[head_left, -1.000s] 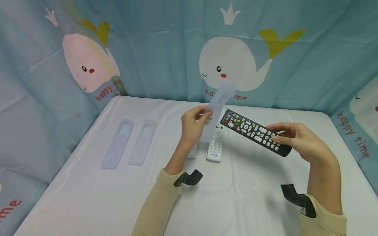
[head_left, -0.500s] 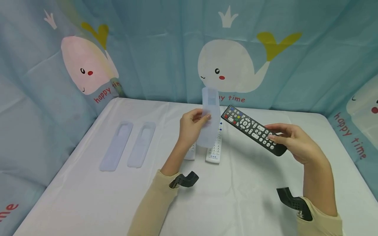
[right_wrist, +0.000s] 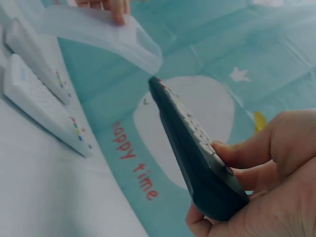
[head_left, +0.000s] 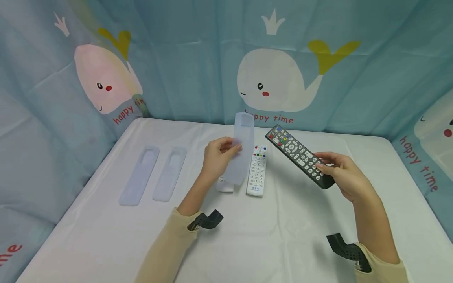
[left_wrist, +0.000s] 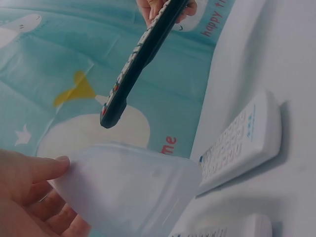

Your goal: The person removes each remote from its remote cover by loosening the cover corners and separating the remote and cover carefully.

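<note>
My left hand (head_left: 219, 158) pinches a translucent remote control cover (head_left: 241, 151) by its left edge, thumb on the near face. The cover stands tilted above the table, partly hiding one white remote. My right hand (head_left: 345, 173) grips the lower end of a black remote control (head_left: 299, 155), thumb over the buttons, its far end pointing up and left toward the cover. In the right wrist view the black remote (right_wrist: 190, 148) shows edge-on, apart from the cover (right_wrist: 106, 34). A white remote control (head_left: 257, 171) lies on the table behind the cover; the half-hidden white remote (head_left: 225, 186) lies beside it.
Two more translucent covers (head_left: 139, 175) (head_left: 170, 174) lie side by side on the left of the white-clothed table (head_left: 106, 243). A blue curtain (head_left: 198, 78) with whale prints hangs along the back and sides.
My left hand has moved left and slightly down, turning the cover to face me more and uncovering the white remote. My right hand has drifted left with the black remote, which tilts more steeply.
</note>
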A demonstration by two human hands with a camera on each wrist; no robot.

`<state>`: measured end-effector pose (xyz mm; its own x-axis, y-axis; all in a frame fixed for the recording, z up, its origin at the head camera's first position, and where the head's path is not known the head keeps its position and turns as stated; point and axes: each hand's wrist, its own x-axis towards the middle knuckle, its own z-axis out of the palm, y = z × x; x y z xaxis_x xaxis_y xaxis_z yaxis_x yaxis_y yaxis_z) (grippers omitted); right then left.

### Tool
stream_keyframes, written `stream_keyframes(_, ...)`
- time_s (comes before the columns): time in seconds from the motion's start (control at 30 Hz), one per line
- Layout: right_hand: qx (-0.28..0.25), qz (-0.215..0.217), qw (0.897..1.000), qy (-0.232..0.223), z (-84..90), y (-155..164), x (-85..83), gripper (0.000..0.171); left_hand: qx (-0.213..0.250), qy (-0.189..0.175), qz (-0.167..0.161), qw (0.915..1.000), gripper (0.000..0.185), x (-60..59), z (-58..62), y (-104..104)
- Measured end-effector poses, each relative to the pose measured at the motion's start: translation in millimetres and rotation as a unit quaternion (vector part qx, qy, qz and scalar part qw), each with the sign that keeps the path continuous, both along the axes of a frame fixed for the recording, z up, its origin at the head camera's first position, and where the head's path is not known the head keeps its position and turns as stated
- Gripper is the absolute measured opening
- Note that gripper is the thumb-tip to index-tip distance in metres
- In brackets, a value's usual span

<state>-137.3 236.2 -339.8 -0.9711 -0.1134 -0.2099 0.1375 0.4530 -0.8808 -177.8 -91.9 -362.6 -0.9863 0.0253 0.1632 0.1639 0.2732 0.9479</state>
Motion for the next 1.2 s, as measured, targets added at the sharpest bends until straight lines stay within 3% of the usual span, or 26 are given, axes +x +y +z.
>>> stream_keyframes(0.3,-0.031,-0.054,0.998,-0.010,-13.6,-8,3.4,0.048,-0.001,-0.019,0.006,0.9998,0.025,4.3,-0.4,-22)
stream_keyframes(0.57,-0.036,-0.085,0.995,-0.027,-26.7,-18,8.3,0.045,0.015,-0.038,-0.010,0.9991,0.022,5.7,-7.6,-39)
stream_keyframes(0.97,-0.062,-0.168,0.983,-0.045,-37.9,-28,6.7,0.046,-0.014,-0.070,-0.014,0.9974,0.027,9.9,-3.9,-63)
stream_keyframes(1.2,-0.061,-0.211,0.975,-0.044,-42.9,-32,6.6,0.045,-0.033,-0.088,-0.006,0.9955,0.032,9.2,-8.9,-78)
